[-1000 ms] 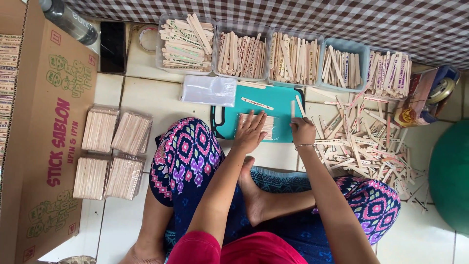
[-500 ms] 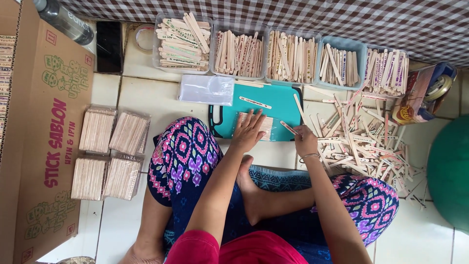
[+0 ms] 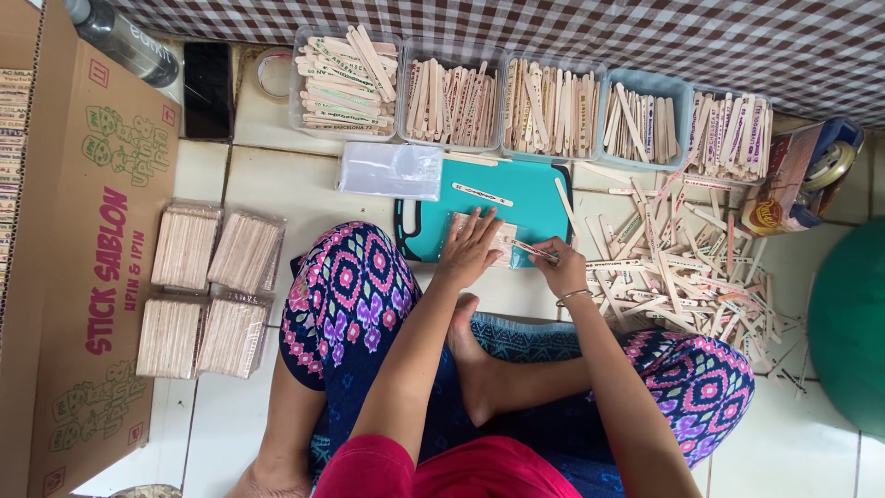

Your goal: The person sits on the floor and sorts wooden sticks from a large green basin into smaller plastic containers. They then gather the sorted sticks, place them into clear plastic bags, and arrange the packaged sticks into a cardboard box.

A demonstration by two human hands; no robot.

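Note:
I sit cross-legged on a tiled floor with a teal cutting board in front of me. My left hand presses flat on a clear bag of wooden sticks lying on the board. My right hand pinches a single wooden stick, its tip at the bag's right end. One printed stick lies loose on the board further back, and another rests at its right edge.
Several clear trays of printed sticks line the back. A loose pile of sticks spreads to my right. Wrapped stick bundles and a cardboard box lie to the left. A stack of clear bags sits behind the board.
My right hand came down from the board's right side to the bag's end with a stick. My left hand stayed flat on the bag.

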